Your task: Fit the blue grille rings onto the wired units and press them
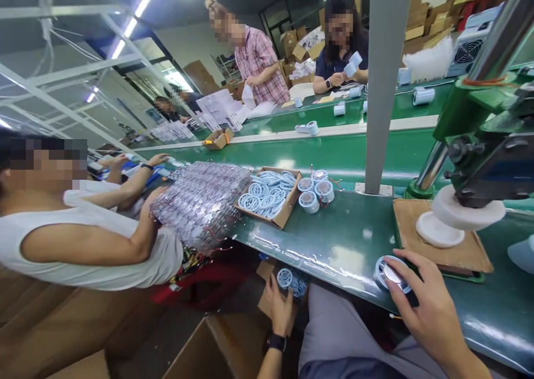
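My left hand is low beside the table edge, fingers closed around a light-blue round grille. More of these grilles lie just behind it in an open cardboard box. On the green table, my right hand grips a light-blue round housing with a silver disc in its middle, thumb and fingers across its top. A short wire end shows below that housing. Beyond my right hand stands a press with a white round head above a white round pad on a brown board.
A cardboard tray of light-blue grilles and several assembled round units stand on the table. A bundle of clear-wrapped parts lies left, beside a seated co-worker. A grey post rises ahead. Other people work across the line.
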The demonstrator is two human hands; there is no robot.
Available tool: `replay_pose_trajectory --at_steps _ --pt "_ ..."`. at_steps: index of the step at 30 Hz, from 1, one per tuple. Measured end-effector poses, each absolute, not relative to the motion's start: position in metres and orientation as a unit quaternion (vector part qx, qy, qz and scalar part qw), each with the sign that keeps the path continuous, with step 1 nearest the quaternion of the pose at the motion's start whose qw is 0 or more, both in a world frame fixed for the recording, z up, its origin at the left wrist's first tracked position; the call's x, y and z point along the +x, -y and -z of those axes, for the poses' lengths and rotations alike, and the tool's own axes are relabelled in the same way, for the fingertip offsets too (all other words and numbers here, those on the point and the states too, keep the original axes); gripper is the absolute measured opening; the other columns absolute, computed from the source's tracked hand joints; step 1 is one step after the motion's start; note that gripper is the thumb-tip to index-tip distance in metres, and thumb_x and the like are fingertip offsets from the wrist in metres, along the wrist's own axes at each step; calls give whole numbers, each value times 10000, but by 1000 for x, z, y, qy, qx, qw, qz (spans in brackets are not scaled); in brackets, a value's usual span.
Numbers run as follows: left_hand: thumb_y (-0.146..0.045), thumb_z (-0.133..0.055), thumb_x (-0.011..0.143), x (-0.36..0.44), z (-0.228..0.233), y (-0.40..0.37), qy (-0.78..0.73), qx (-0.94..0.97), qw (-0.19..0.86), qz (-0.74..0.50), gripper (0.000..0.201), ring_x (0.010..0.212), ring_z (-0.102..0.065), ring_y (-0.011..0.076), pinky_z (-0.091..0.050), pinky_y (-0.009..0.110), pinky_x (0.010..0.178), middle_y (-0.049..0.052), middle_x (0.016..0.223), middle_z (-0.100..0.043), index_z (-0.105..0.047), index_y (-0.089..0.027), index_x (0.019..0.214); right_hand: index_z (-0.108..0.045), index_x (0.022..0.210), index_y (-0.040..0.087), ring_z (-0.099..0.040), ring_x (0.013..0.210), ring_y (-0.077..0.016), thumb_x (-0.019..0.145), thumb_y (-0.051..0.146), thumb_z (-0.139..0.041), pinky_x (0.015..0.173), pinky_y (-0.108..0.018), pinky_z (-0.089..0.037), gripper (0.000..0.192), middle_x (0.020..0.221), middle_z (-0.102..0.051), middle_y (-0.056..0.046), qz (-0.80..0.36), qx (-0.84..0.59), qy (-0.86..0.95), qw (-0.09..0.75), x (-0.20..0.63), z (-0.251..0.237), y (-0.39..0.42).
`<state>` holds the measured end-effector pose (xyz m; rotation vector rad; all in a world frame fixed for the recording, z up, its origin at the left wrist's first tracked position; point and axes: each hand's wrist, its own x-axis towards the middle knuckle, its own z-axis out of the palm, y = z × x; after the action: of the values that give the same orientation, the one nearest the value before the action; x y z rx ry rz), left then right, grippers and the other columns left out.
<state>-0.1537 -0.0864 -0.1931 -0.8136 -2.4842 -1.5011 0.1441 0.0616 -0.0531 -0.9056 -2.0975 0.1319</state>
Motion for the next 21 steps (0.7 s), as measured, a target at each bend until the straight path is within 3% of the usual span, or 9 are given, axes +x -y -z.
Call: replay_pose_trajectory --at_steps 4,7,9,11,14,21 --pt "-417 -586 801 -168 187 82 838 -258 106 468 501 1094 -634 398 -511 598 909 207 1125 -615 -569 -129 1210 -563 1220 169 -566 1099 -252 1017 333 -404 907 -377 -469 306 1223 -554 -134 -43 -345 851 394 146 54 -62" --pt "-378 -458 904 -194 137 71 826 -280 155 465 483 1157 -608 361 -533 535 917 233 1239 -578 -509 -119 1309 -560 1232 171 -600 1097 -221 1028 390 -373 857 -315 -512 353 1246 -560 -131 -20 -330 864 380 143 56 -64" --pt "-363 -392 964 -218 92 54 815 -320 170 451 413 1142 -615 310 -522 501 959 198 1207 -611 -545 -129 1267 -567 1223 183 -637 1052 -198 1030 417 -368 804 -283 -537 363 1228 -579 -122 -5 -329 866 377 140 58 -65" --pt "-335 -417 997 -246 47 29 812 -379 150 418 323 1102 -637 261 -505 477 997 139 1142 -666 -623 -158 1171 -573 1214 194 -669 1004 -184 1032 427 -363 772 -267 -555 363 1192 -602 -114 2 -331 864 380 138 60 -66" --pt "-342 -608 958 -285 -3 -20 819 -444 94 350 268 1091 -645 248 -534 487 944 90 1197 -665 -641 -163 1155 -577 1207 200 -700 964 -179 1032 434 -357 745 -257 -578 367 1154 -626 -111 6 -334 860 386 138 61 -65" --pt "-340 -630 949 -305 -36 -79 847 -460 16 265 333 1054 -654 242 -568 459 886 98 1253 -635 -607 -175 1237 -584 1222 221 -723 958 -175 1018 407 -398 752 -245 -603 333 1141 -655 -103 -14 -340 851 399 143 64 -61"
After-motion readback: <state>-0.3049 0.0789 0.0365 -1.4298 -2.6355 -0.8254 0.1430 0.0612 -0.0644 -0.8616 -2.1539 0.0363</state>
